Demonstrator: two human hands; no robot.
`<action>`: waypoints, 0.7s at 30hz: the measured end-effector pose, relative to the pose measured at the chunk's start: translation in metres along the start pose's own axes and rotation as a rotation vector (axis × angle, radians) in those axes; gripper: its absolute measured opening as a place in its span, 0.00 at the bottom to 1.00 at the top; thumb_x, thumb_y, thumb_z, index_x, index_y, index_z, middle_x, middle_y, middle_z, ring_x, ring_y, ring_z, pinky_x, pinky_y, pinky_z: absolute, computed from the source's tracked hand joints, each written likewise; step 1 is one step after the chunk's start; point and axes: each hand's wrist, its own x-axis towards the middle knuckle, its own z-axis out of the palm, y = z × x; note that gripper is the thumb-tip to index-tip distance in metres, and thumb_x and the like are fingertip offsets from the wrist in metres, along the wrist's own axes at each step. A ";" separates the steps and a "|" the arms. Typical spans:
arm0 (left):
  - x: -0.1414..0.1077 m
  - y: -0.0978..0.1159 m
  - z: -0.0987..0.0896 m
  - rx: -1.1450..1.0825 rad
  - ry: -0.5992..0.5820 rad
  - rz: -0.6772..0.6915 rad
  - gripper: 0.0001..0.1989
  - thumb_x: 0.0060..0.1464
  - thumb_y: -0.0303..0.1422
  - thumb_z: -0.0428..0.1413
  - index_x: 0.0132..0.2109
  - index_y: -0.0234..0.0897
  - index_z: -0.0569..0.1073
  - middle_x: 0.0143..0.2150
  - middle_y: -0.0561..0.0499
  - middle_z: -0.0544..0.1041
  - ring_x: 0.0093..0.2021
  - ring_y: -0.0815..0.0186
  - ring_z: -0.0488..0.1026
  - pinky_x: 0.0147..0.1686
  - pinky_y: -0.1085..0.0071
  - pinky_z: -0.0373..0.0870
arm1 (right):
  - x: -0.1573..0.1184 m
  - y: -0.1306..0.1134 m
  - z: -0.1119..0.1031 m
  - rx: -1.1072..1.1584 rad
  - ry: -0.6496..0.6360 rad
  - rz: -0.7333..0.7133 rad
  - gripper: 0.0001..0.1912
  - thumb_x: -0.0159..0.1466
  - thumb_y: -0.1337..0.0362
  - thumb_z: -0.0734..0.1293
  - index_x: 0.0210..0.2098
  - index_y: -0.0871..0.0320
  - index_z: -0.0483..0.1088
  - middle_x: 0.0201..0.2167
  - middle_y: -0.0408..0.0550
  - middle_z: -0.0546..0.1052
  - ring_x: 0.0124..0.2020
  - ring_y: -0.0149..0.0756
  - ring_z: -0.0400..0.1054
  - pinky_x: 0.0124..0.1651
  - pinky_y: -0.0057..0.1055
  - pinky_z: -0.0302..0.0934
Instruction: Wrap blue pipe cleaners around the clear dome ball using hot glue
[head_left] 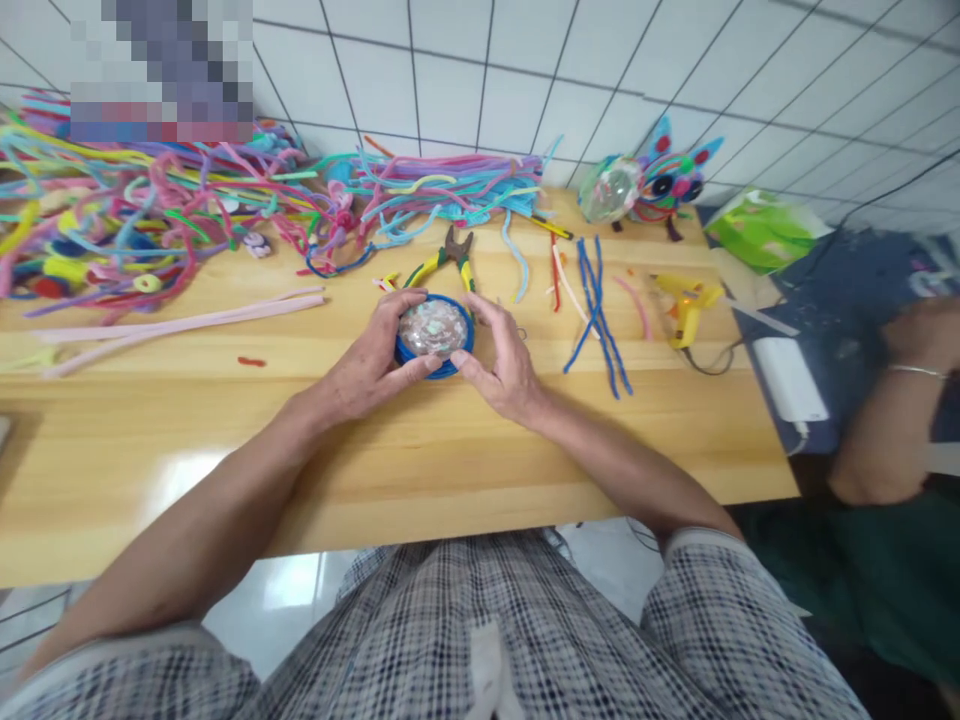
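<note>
Between my two hands is a clear, rounded dome (pixel 435 328) with pale glittery bits inside, ringed by coils of blue pipe cleaner (pixel 441 368). My left hand (pixel 382 352) curves round its left side, thumb along the near rim. On the right side, my right hand (pixel 499 352) presses with thumb and fingers against the ring. Just behind the dome lie pliers (pixel 454 252) with yellow-green handles, their jaws pointing away; the handle ends are partly hidden by the dome and my fingers. Blue pipe cleaners (pixel 592 300) lie crossed to the right of my right hand.
A big heap of colourful pipe cleaners (pixel 150 200) covers the back left. Long pink strips (pixel 180 320) lie at left. A yellow glue gun (pixel 686 305) with a cord is at right, below a decorated figure (pixel 671 185). Another person's arm (pixel 892 410) shows at far right.
</note>
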 end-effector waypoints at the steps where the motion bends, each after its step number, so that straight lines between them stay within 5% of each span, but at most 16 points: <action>1: 0.000 0.000 0.001 -0.003 0.008 -0.003 0.37 0.73 0.55 0.59 0.76 0.43 0.59 0.75 0.35 0.67 0.76 0.43 0.68 0.78 0.42 0.69 | 0.005 0.000 -0.009 -0.042 0.014 0.027 0.31 0.78 0.47 0.65 0.73 0.55 0.63 0.72 0.59 0.76 0.74 0.50 0.70 0.76 0.55 0.69; 7: -0.001 -0.004 0.005 0.047 0.024 0.001 0.37 0.73 0.55 0.59 0.76 0.38 0.60 0.74 0.33 0.68 0.75 0.39 0.69 0.76 0.37 0.71 | 0.023 0.034 -0.090 -0.241 0.124 0.248 0.13 0.76 0.53 0.68 0.54 0.50 0.76 0.54 0.52 0.88 0.56 0.48 0.81 0.66 0.53 0.75; 14: -0.002 -0.020 0.017 -0.006 0.127 0.067 0.46 0.63 0.61 0.67 0.76 0.44 0.62 0.73 0.38 0.69 0.73 0.33 0.71 0.72 0.31 0.74 | -0.040 0.089 -0.170 -0.487 0.352 0.728 0.17 0.66 0.47 0.72 0.43 0.54 0.78 0.42 0.51 0.86 0.47 0.47 0.80 0.59 0.50 0.75; 18: -0.001 -0.016 0.020 -0.001 0.123 0.057 0.44 0.66 0.60 0.65 0.75 0.40 0.62 0.73 0.32 0.70 0.75 0.36 0.71 0.73 0.34 0.73 | -0.066 0.110 -0.203 -0.638 0.485 0.863 0.24 0.65 0.48 0.75 0.51 0.59 0.73 0.52 0.60 0.81 0.53 0.53 0.77 0.63 0.58 0.72; 21: 0.000 -0.011 0.020 0.007 0.114 0.065 0.46 0.65 0.62 0.65 0.75 0.38 0.60 0.74 0.30 0.69 0.77 0.38 0.69 0.76 0.38 0.71 | -0.064 0.126 -0.218 -0.682 0.465 0.859 0.28 0.68 0.50 0.77 0.58 0.62 0.72 0.59 0.65 0.78 0.61 0.60 0.74 0.69 0.68 0.67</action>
